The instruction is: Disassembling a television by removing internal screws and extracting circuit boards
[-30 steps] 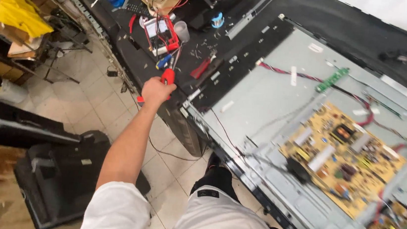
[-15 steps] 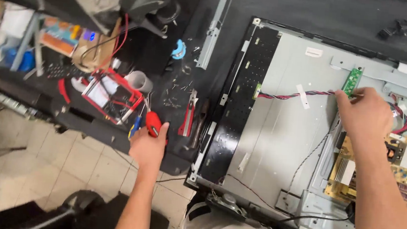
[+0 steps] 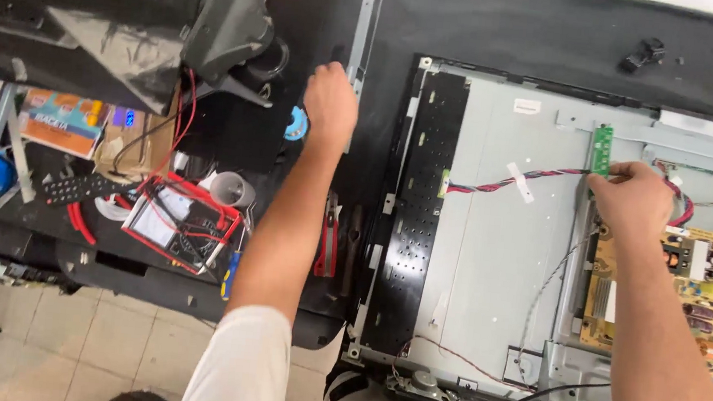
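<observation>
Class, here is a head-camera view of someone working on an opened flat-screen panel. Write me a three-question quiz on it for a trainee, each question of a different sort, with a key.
1. True or false: the right hand rests at the small green circuit strip on the metal back panel.
2. Which thing lies nearest the left hand?
A. the yellow circuit board
B. the grey metal rail
C. the red-framed meter
3. Fill in: the twisted red and black wires run from the black perforated strip toward the ______ hand.

Key: 1 true; 2 B; 3 right.
</observation>
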